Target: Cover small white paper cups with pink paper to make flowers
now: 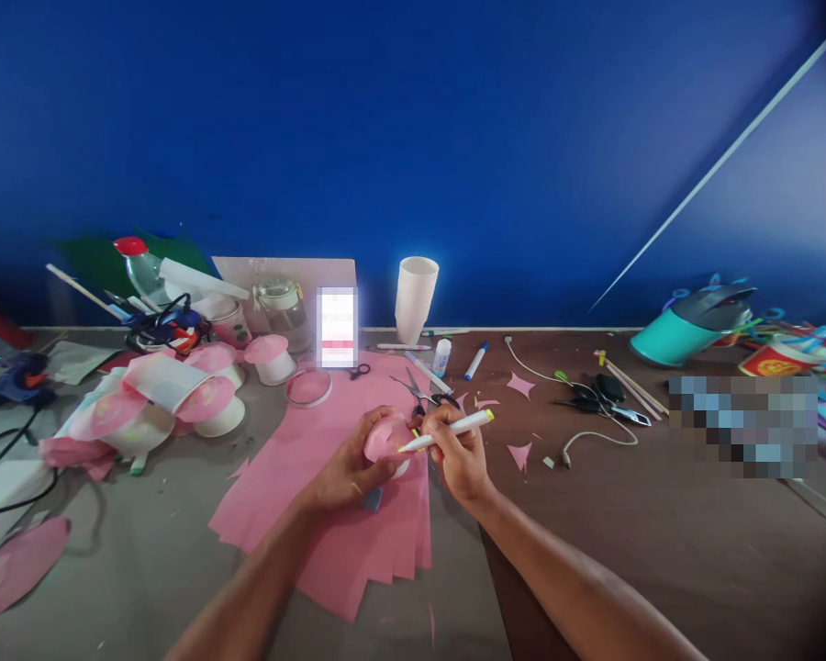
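Note:
My left hand (356, 468) is closed around a small pink paper piece (384, 441) with a bit of white showing under it, perhaps a cup. Between the fingers of my right hand (460, 456) is a white marker (458, 426) with a yellow end, its tip at the pink surface. Both hands are over fanned pink paper sheets (358, 560). Scissors (417, 386) lie just beyond my right hand, beside a glue stick (441, 358) and a blue-capped marker (477, 360). Finished-looking white cups with pink paper tops (270, 356) stand at the left.
A stack of white cups (416, 298) rises by the blue wall. Left of it are a bright phone (337, 327), a glass jar (279, 308) and a tape roll (308, 388). A white cable (602, 441), pink scraps (520, 386) and a teal container (678, 330) are on the right.

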`<state>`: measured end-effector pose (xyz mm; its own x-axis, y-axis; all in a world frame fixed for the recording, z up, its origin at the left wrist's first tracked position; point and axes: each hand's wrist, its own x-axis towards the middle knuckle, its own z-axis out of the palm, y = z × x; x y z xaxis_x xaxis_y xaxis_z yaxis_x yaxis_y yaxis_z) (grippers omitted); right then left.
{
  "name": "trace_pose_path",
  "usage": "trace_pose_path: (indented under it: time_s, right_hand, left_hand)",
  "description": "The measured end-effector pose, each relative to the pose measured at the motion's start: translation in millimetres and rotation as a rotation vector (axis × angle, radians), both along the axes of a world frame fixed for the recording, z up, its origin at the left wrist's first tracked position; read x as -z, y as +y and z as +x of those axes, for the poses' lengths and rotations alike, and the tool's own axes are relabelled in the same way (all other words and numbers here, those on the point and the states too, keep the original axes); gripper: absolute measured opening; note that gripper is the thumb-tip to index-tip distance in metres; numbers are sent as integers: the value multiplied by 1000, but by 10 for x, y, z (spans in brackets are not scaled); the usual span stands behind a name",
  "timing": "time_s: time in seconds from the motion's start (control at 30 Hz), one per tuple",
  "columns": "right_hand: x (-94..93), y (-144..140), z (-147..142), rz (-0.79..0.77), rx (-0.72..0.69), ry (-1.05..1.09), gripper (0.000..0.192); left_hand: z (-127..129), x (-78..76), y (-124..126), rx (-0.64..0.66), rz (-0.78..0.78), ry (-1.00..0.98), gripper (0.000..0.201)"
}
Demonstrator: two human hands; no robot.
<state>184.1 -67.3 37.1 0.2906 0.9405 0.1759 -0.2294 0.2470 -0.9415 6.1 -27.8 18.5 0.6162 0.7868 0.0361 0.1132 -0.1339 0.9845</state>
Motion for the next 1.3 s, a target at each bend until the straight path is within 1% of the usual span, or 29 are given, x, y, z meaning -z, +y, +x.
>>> trace_pose_path:
  time_s: [0.27, 0.53, 0.8, 0.97, 1.1, 1.3]
  right_hand:
    - [12, -19, 5, 8, -22, -40, 35]
    - [-32, -15, 24, -9, -42, -55, 34]
    - [-67, -9, 33, 0, -27, -54, 34]
    - [-31, -4, 28, -1, -23, -48, 36]
    - [12, 12, 34, -8, -23, -12, 35]
    - [16, 21, 35, -10, -16, 21, 33]
  left_hand:
    - [2, -22, -5, 9, 6, -29, 60]
    - [-6, 3, 2, 14, -5, -13, 62]
    - [0, -30, -8, 15, -33, -18, 63]
    - [1, -24, -6, -5, -40, -40, 62]
    - [1, -19, -10, -5, -50, -21, 63]
    - [-1, -6, -9, 10, -32, -15, 62]
